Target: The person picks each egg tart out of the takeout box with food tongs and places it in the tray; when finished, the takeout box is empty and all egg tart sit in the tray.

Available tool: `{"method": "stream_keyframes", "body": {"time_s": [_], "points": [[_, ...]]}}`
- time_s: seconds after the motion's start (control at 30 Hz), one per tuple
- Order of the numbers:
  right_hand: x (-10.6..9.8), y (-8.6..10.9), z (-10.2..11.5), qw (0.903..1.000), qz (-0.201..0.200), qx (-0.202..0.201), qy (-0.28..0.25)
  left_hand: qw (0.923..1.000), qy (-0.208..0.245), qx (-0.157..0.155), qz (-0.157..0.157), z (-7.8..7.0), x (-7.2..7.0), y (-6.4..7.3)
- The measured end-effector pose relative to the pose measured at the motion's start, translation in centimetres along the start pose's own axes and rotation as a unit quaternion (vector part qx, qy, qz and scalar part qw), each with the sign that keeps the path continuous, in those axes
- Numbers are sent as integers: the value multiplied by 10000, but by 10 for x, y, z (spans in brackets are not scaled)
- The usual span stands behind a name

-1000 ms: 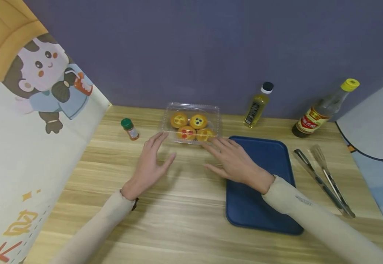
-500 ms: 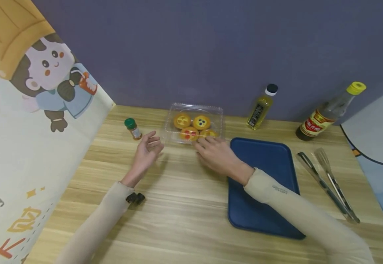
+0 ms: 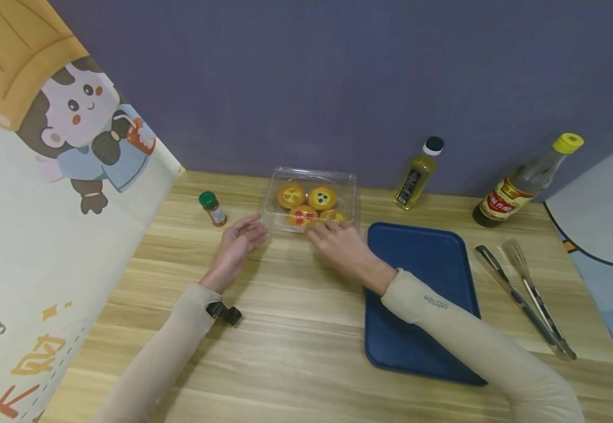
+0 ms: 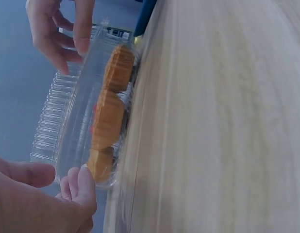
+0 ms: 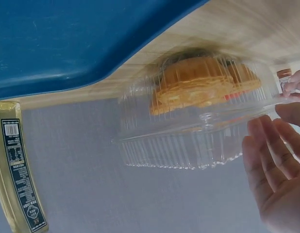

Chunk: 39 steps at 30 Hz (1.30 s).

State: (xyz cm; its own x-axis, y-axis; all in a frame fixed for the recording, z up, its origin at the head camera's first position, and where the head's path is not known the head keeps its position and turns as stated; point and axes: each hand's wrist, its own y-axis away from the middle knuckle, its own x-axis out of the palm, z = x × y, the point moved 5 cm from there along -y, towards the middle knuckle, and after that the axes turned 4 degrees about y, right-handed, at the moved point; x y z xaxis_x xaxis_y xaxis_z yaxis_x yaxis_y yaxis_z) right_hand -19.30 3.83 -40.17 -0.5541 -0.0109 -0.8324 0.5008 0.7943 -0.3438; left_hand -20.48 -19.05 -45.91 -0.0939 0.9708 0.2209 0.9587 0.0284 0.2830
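Observation:
A clear plastic clamshell box [image 3: 350, 187] holding several egg tarts [image 3: 322, 198] stands against the back wall, its lid down. My right hand [image 3: 340, 244] is at the front right of the box, fingers bent over the lid edge; whether they pinch the rim I cannot tell. In the right wrist view its fingertips [image 5: 259, 127] and thumb meet the clear rim. My left hand [image 3: 236, 249] is by the front left corner, palm turned inward, fingers loosely bent. The left wrist view has its fingertips [image 4: 84, 182] right at that corner, thumb apart from them.
A blue tray [image 3: 417, 352] lies under my right forearm. Left of the box stands a green-capped spice jar [image 3: 212, 208]. An oil bottle [image 3: 414, 179], a yellow-capped sauce bottle [image 3: 512, 191] and metal tongs [image 3: 523, 294] are at the right.
My right hand has moved left and down onto the box's front edge, fingers bending. My left hand has turned palm inward and, after drawing back, come closer to the corner.

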Motion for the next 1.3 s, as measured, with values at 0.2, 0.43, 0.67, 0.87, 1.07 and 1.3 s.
{"method": "stream_keyframes", "body": {"time_s": [0.2,0.43,0.67,0.87,1.07,1.3], "points": [[2,-1,1,10000,4,-31,47,9998,203,31,-87,1,2,-1],[3,-1,1,9999,-109,-20,-45,9993,337,58,-170,-1,4,-2],[7,-1,2,9995,-314,13,4,9984,491,-110,-260,0,3,-4],[8,1,3,9994,-326,16,-123,9975,533,-217,-403,1,3,-5],[8,2,3,9985,-484,14,-245,9961,662,-254,-528,3,3,-5],[6,4,-1,9979,-433,-74,-466,9957,672,-188,-615,6,4,-6]]}}
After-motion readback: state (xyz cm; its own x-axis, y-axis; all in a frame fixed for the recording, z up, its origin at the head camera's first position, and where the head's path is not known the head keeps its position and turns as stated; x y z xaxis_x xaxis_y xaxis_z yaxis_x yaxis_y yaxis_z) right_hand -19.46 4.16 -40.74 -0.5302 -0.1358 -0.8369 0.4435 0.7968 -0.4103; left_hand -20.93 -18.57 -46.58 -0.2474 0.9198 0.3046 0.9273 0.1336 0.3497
